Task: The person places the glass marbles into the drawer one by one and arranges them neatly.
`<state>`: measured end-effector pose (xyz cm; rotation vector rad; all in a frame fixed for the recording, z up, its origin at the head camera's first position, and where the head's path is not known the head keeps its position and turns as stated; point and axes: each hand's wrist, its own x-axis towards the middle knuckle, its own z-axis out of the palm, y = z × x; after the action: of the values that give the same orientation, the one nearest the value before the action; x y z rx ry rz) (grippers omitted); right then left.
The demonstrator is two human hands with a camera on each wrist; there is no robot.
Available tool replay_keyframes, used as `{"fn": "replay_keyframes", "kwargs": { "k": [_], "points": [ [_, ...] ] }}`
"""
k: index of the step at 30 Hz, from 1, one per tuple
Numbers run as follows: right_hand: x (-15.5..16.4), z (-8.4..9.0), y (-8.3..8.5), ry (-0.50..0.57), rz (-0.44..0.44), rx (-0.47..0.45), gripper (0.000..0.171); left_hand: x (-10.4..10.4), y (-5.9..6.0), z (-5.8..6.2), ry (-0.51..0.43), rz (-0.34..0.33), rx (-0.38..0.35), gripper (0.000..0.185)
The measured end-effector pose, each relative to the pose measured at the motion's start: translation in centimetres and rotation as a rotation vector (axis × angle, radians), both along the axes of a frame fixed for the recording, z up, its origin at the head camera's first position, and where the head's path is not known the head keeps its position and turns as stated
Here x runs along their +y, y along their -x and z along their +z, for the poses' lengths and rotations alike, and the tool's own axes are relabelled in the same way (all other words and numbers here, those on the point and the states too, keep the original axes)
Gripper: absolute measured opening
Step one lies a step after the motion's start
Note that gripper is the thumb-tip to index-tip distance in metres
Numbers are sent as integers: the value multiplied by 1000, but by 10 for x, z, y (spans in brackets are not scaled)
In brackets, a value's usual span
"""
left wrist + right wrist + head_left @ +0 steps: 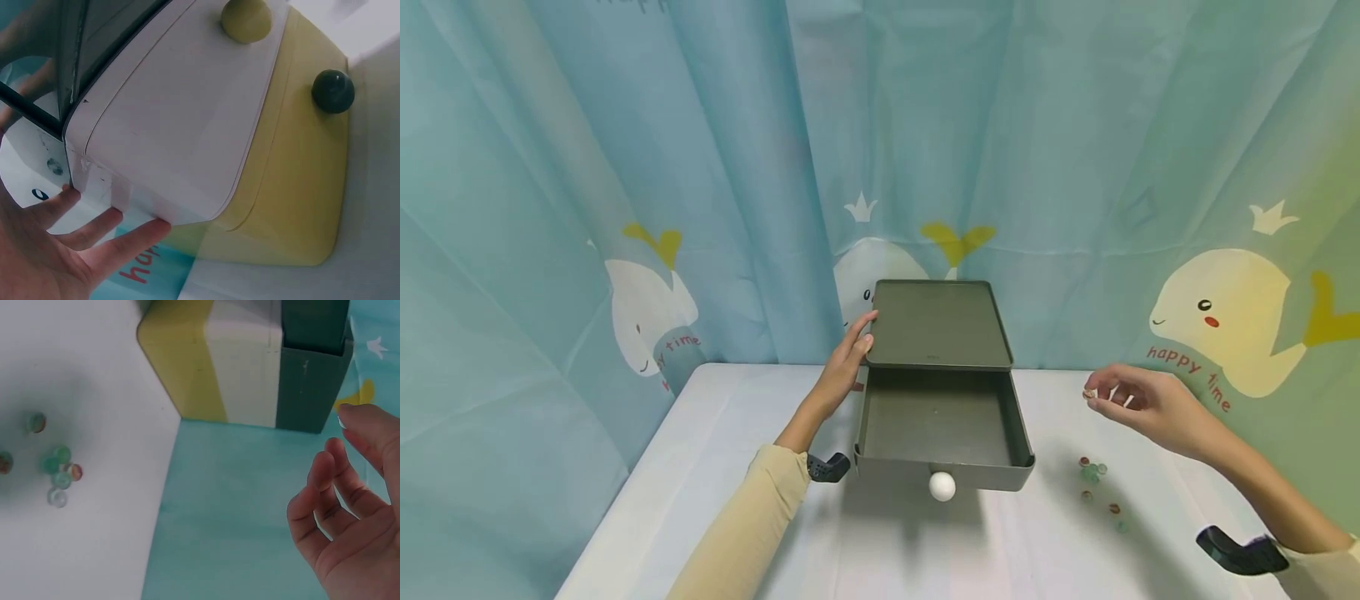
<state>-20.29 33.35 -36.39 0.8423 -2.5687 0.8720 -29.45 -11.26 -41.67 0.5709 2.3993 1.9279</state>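
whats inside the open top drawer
The open top drawer looks empty: only its bare floor shows. The back part sits under the lid, so it cannot be seen.

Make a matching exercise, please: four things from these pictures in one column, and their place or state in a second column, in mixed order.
Things:
1. top drawer
2. marbles
3. left hand
4. right hand

Places or states:
a. lying loose on the table
b. pulled out, with a white knob
c. raised above the table, pinching a marble
d. resting on the side of the drawer box

Pairs: 1-b, 2-a, 3-d, 4-c
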Motion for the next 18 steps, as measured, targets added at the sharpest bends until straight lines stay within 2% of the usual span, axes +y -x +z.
{"fn": "replay_keyframes", "kwargs": {
  "k": [5,10,18],
  "points": [
    [-4,10,-1,48,32,-69,19,0,-2,0,3,1,9,55],
    [-10,19,1,69,49,-93,14,0,-2,-1,0,0,5,55],
    [-21,35,3,69,77,-131,15,1,-2,2,-6,-6,8,55]
  ]
}}
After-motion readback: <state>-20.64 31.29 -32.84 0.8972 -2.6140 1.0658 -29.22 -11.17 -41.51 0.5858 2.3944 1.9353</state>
